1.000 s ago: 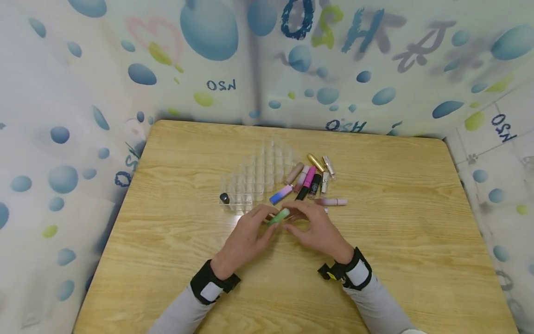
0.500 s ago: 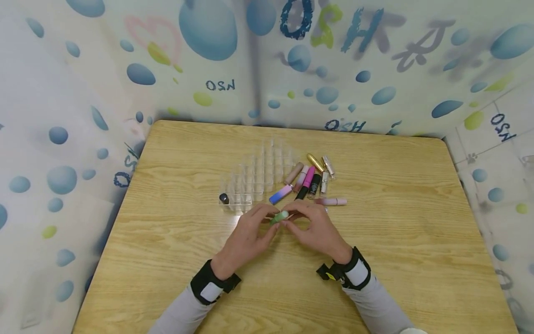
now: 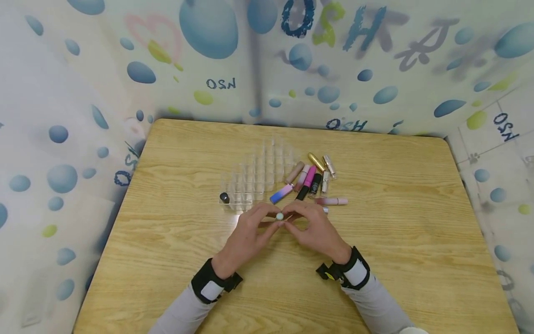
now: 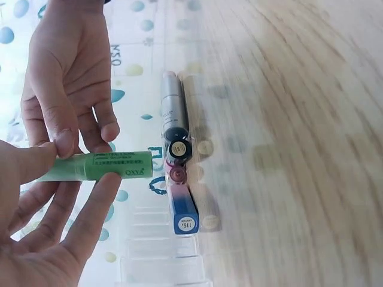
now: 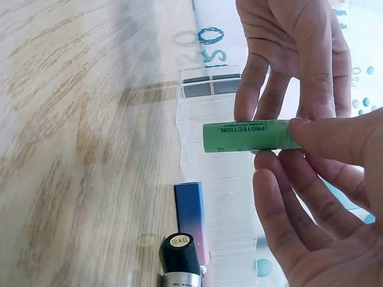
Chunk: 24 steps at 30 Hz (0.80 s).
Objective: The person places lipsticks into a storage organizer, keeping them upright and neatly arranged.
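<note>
On my head feed, the left hand (image 3: 250, 232) and the right hand (image 3: 318, 233) meet above the surface (image 3: 409, 218), near its middle. Both are gripping one part, a green tube (image 3: 280, 216), between thumb and fingers. I read the tube as upright: the head feed gives me only its round upper end, and both wrist feeds show its printed body pointing toward the surface, clear of contact. From the right wrist I can read the word "PROTECTION" on it.

Forward of the left hand I locate a clear stepped organizer (image 3: 246, 202). A black-capped item (image 3: 224, 198) occupies the left end of its front row. To the right of the organizer I count these loose parts, lying close together: a blue-to-pink tube (image 3: 281, 193), a taupe tube (image 3: 294, 172), a magenta and black tube (image 3: 306, 182), a gold tube (image 3: 316, 162) and a dark bottle (image 3: 315, 184). A pink tube (image 3: 333, 201) lies crosswise just beyond the right hand. I note a black strap (image 3: 357, 269) fitted around the right wrist, below which a pale sleeve (image 3: 379, 304) begins
</note>
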Available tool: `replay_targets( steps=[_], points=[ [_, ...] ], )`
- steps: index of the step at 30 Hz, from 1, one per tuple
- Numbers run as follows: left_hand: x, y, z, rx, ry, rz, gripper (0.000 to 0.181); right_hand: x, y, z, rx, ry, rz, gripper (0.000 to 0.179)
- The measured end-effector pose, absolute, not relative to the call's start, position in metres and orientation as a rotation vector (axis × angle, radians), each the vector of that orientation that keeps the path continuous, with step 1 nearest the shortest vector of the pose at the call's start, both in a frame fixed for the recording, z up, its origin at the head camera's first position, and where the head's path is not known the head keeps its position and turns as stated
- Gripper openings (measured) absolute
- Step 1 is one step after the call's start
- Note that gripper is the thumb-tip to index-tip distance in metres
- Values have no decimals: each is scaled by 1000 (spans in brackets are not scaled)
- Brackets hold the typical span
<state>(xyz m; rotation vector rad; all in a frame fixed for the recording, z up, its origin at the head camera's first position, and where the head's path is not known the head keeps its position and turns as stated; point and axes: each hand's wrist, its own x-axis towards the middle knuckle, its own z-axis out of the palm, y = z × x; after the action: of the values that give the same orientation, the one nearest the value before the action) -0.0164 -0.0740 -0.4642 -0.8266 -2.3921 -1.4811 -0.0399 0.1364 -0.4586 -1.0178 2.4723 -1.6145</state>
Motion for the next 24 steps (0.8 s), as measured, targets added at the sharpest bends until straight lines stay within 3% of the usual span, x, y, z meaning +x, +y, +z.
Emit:
replay_targets(
  steps=[11,19,24],
  points=[
    [-17,-90,-460,-767,-2383,-1484,26,-51,135,-446,-1108,2663,-1399,20],
    [-18,-100,-450,-693,-2347,-1533,24,-73,143,-436,-1073,2912,-1020,31],
    [-18,-110,-448,-643,-2315,-1528,31,-91,142,-437,-1108,2953,-848,36]
  ],
)
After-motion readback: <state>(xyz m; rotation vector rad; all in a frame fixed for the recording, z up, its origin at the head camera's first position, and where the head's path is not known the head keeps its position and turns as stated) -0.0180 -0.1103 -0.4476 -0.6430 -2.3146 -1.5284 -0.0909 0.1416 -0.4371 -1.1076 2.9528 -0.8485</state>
